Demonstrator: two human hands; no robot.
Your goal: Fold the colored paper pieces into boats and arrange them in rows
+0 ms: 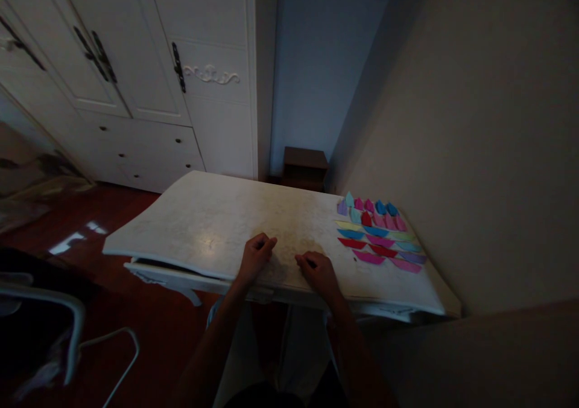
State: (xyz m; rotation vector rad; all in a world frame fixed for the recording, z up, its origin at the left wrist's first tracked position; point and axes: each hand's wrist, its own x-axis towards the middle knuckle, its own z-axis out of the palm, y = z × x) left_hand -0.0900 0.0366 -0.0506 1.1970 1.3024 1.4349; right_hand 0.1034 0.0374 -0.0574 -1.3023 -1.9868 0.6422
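My left hand (257, 257) rests near the front edge of the white table (203, 215), its fingers curled into a loose fist with nothing visible inside. A short gap to the right, my right hand (318, 269) lies on the tabletop in a similar loose fist, also with nothing showing in it. Nearest to the right hand are several folded paper boats (368, 257) in red, pink, blue, yellow and purple, laid in rows. Behind them stand smaller pointed folded paper pieces (366, 218) in teal, pink, red and blue.
A white wardrobe (221, 112) with dark handles stands beyond the table. A small brown cabinet (305, 157) sits behind the table's far edge. The beige wall (474, 154) runs close along the right. A white metal frame (72, 311) is on the red floor (149, 329) at left.
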